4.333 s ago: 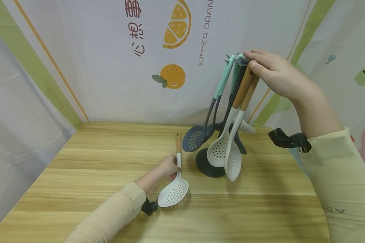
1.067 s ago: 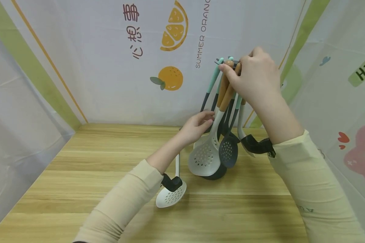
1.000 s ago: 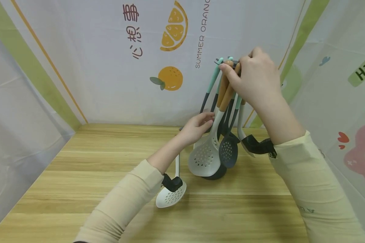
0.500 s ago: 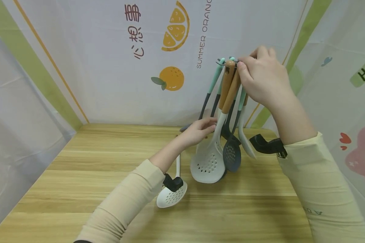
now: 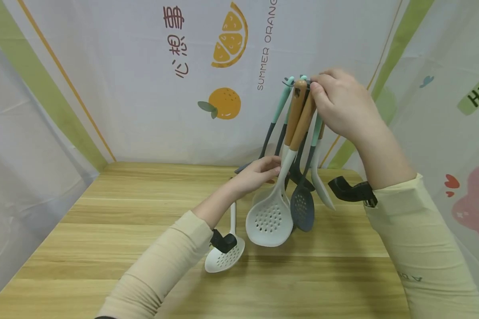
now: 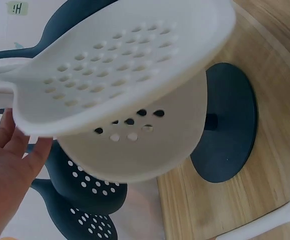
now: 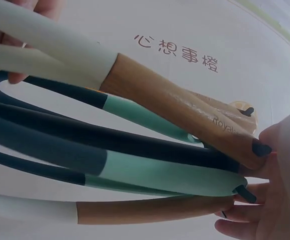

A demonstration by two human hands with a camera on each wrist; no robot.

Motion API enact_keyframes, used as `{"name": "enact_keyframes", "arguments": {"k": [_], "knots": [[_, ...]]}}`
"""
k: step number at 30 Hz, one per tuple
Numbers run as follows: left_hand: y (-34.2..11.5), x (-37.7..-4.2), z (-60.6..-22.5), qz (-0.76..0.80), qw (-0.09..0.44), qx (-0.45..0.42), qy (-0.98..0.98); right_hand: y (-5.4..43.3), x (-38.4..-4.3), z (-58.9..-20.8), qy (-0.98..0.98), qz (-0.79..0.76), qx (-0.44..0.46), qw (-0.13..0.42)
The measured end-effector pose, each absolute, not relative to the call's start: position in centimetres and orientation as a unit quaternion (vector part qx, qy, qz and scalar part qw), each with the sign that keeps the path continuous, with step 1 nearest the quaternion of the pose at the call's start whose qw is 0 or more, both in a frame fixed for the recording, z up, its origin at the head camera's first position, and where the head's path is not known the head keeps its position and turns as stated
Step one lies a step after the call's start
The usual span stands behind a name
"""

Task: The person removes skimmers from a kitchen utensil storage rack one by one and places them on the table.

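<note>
high up, right hand [image 5: 345, 106] grips rack [image 6: 230, 135]; left hand [image 5: 255, 175] lower.

OK so quick headcount: two hands [image 5: 345, 104], two black wrist pieces [image 5: 353, 190], one bench [image 5: 319, 283], one utensil stand [image 6: 230, 150], and one loose slotted spoon [image 5: 227, 258] lying off it. On the stand you get three wooden handles [image 7: 185, 112] and three white heads [image 5: 270, 221]. Mint handles [image 7: 170, 172]: three clear ones, but overlap makes the total hard to call. Left wrist view has three dark heads [image 6: 92, 187], two showing holes. Curtain prints: one whole orange [image 5: 225, 103], one orange slice [image 5: 230, 39], two red hearts [image 5: 452, 182].
</note>
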State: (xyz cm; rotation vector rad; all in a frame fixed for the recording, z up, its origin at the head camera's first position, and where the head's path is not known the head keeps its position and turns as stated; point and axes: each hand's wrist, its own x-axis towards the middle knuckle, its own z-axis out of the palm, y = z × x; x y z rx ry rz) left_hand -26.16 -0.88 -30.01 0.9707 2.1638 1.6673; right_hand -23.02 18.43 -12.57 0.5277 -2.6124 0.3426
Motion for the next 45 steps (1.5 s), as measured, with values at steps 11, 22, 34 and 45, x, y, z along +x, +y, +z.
{"name": "enact_keyframes", "arguments": {"k": [11, 22, 34, 45], "knots": [[-1.6, -26.1, -30.1, 0.566, 0.03, 0.297, 0.768, 18.6, -23.1, -12.4, -0.946, 0.126, 0.204, 0.219], [-1.5, -26.1, -30.6, 0.573, -0.059, 0.31, 0.757, 20.4, -23.3, -12.3, -0.937, 0.181, 0.241, 0.176], [-2.0, -25.7, -30.4, 0.509, -0.167, 0.334, 0.776, 21.5, -23.9, -11.7, -0.927, 0.207, 0.279, 0.14], [-3.0, -25.4, -29.8, 0.521, -0.192, 0.346, 0.757, 21.5, -23.9, -11.2, -0.935, 0.193, 0.267, 0.129]]}}
